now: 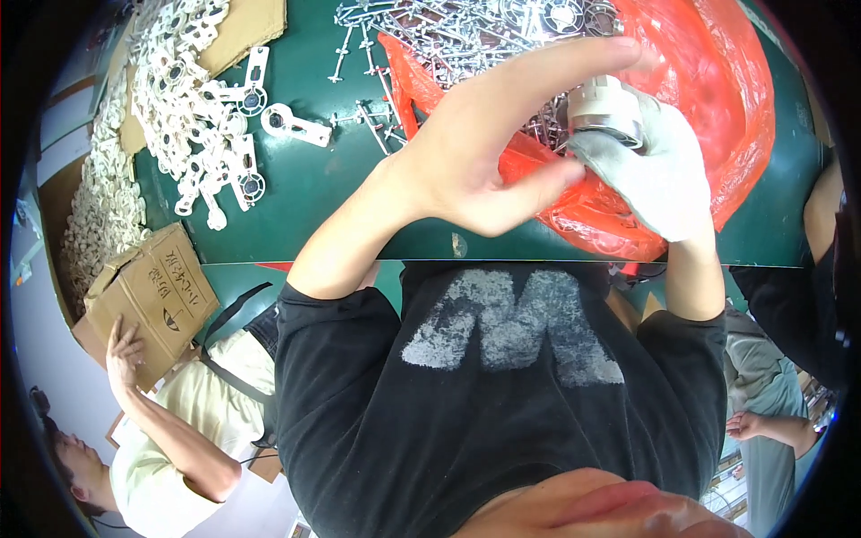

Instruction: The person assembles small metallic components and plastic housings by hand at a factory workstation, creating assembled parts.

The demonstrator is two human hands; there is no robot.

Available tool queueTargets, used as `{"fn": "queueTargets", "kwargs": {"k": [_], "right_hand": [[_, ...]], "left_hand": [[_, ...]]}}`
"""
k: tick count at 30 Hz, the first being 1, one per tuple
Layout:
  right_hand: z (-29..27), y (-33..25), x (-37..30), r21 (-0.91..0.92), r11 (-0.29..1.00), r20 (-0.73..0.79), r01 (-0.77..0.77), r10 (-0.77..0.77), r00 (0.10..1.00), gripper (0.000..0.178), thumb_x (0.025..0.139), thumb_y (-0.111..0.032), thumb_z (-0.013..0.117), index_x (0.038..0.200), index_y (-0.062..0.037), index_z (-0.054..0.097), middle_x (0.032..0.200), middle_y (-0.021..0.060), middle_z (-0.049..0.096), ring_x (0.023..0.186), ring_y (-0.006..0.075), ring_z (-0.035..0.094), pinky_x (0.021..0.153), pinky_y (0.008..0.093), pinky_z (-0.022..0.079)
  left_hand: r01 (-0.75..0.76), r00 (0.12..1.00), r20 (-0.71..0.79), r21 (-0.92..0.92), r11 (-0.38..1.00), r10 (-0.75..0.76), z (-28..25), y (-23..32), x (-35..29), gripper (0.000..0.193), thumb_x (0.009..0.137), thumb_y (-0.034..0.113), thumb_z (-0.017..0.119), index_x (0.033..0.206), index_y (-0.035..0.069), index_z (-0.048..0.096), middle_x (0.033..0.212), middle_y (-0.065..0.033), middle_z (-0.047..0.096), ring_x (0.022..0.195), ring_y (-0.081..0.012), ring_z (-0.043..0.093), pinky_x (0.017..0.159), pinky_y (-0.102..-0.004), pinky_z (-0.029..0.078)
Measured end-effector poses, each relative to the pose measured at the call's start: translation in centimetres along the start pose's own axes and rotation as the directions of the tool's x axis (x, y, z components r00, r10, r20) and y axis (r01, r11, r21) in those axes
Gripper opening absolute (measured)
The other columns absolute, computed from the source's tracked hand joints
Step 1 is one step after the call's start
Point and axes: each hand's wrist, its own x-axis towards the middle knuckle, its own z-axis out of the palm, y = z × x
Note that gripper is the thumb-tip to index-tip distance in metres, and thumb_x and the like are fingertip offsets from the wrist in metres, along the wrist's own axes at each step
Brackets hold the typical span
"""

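My left hand (475,143) is bare and open, its fingers stretched toward the right and the thumb held apart, with nothing in its grasp. It reaches across in front of a red plastic bag (740,108). In my right hand (668,170), which wears a whitish glove, is a white round plastic part (605,106) with a shiny ring at its lower edge. This hand is over the bag, close to the left fingertips. Thin metal rod pieces (448,40) lie heaped in and beside the bag, partly hidden by my left hand.
On the green table (305,197), a pile of white plastic arm-shaped parts (184,99) spreads at the left, with one piece (296,125) apart. A person (188,421) at lower left touches a cardboard box (166,287). Another person's arm (776,429) shows at lower right.
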Motion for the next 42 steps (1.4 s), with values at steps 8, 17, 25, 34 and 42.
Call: {"fn": "queueTargets", "kwargs": {"k": [8, 17, 25, 34, 42], "right_hand": [[2.1, 3.4, -0.7, -0.172, 0.954, -0.18, 0.245, -0.275, 0.945, 0.025, 0.084, -0.025, 0.075, 0.101, -0.0063, 0.073, 0.085, 0.0127, 0.072, 0.076, 0.0294, 0.073, 0.066, 0.0363, 0.058], [2.2, 3.5, -0.1, -0.392, 0.849, -0.107, 0.354, -0.425, 0.899, 0.027, 0.085, -0.03, 0.076, 0.103, -0.0102, 0.075, 0.083, 0.0117, 0.072, 0.073, 0.03, 0.072, 0.063, 0.037, 0.056], [3.2, 0.6, 0.2, -0.217, 0.97, -0.187, 0.106, -0.148, 0.971, 0.034, 0.09, -0.01, 0.073, 0.122, -0.0015, 0.068, 0.078, 0.0066, 0.066, 0.068, 0.0125, 0.063, 0.07, 0.0277, 0.053], [3.3, 0.6, -0.1, -0.323, 0.941, -0.091, 0.1, -0.135, 0.987, 0.032, 0.093, -0.004, 0.069, 0.124, -0.0014, 0.069, 0.096, 0.01, 0.073, 0.083, 0.0118, 0.067, 0.08, 0.0276, 0.054], [3.3, 1.1, 0.5, -0.421, 0.848, -0.103, 0.323, -0.399, 0.911, 0.027, 0.086, -0.013, 0.076, 0.113, -0.0077, 0.072, 0.091, 0.0093, 0.074, 0.079, 0.0247, 0.073, 0.074, 0.0336, 0.058]], "left_hand": [[0.081, 0.995, -0.05, -0.077, 0.994, -0.085, 1.1, -0.7, -0.1, 0.033, 0.082, 0.001, 0.079, 0.113, -0.005, 0.07, 0.118, -0.0202, 0.072, 0.106, -0.0269, 0.072, 0.092, -0.0363, 0.058], [0.092, 0.995, 0.039, -0.082, 0.992, -0.089, -0.7, -0.6, 0.3, 0.035, 0.075, 0.003, 0.084, 0.108, -0.003, 0.075, 0.115, -0.0178, 0.074, 0.108, -0.028, 0.072, 0.095, -0.036, 0.056], [0.688, 0.642, -0.315, -0.167, 0.706, -0.699, -13.7, -2.3, 1.1, 0.026, 0.102, 0.029, 0.063, 0.104, 0.005, 0.074, 0.086, -0.0011, 0.068, 0.063, -0.0053, 0.055, 0.054, -0.0212, 0.041], [0.866, 0.498, -0.561, 0.278, 0.416, -0.661, -17.4, 2.3, -3.1, 0.027, 0.101, 0.018, 0.059, 0.123, 0.003, 0.066, 0.097, -0.007, 0.073, 0.08, -0.0135, 0.068, 0.071, -0.0267, 0.054], [0.832, 0.367, -0.518, 0.555, 0.023, -0.773, -14.7, 6.5, -10.9, 0.039, 0.084, 0.019, 0.079, 0.12, 0.01, 0.068, 0.096, -0.0122, 0.069, 0.081, -0.0232, 0.068, 0.077, -0.037, 0.054]]}}
